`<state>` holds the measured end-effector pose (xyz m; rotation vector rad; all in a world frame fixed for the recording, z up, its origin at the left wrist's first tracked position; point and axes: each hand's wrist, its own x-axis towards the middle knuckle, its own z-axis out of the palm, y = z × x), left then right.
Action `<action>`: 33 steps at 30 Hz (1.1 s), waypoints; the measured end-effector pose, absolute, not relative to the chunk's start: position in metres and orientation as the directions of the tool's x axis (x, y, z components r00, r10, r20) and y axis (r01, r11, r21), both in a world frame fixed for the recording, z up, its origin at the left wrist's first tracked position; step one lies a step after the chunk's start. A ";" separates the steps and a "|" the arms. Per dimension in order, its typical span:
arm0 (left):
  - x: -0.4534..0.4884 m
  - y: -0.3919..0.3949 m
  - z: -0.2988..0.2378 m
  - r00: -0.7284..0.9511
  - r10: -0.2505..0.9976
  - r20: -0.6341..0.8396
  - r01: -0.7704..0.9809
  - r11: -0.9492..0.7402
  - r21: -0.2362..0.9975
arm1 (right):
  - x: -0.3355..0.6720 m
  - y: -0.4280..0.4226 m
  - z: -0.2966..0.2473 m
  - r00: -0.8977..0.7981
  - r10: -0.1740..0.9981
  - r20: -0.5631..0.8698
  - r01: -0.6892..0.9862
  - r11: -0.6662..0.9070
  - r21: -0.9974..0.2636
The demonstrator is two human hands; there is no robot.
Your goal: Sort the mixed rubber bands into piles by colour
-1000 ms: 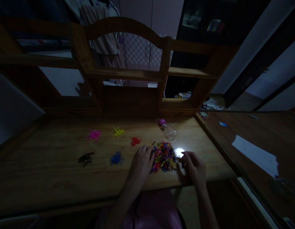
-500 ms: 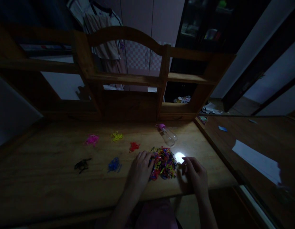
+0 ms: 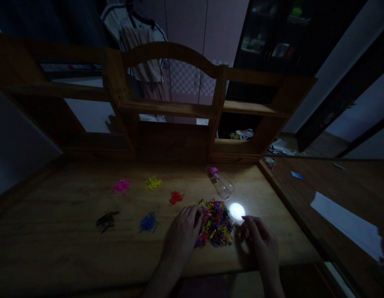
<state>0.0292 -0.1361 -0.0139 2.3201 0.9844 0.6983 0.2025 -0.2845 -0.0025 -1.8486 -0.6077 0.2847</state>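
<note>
Everything on the wooden desk (image 3: pixel 64 248) sits lower in view than in the earlier frames, which reads as the head tilting up rather than things being shifted; both hands keep nearly the same places against the mixed heap. Farthest left among the small piles of what look like rubber bands lies the black pile (image 3: pixel 107 221), with the pink pile (image 3: pixel 121 186) behind it; next come the blue pile (image 3: pixel 148 223), the yellow pile (image 3: pixel 154 183) behind that, and the red pile (image 3: pixel 176 198). All five look unchanged, so no sorted colour has visibly grown and the work is centred on the heap. Beside the red pile and nearer the body, the left hand (image 3: pixel 183 231) rests at the left edge of the mixed heap (image 3: pixel 216 225), fingers curled towards the thumb; whether they pinch a band I cannot tell. Behind the heap a clear bottle (image 3: pixel 222 185) with a pink cap lies on its side. A bright patch of light (image 3: pixel 237 210) falls just beyond the right hand (image 3: pixel 260 239), which hangs just beside the heap's right edge, thumb and forefinger near each other; the dimness hides whether they meet or hold anything.
</note>
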 end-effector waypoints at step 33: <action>0.018 -0.137 -0.009 0.591 0.756 0.282 0.385 -0.571 0.725 | 0.200 -0.287 -0.003 0.830 0.546 0.115 0.304 -0.269 -0.914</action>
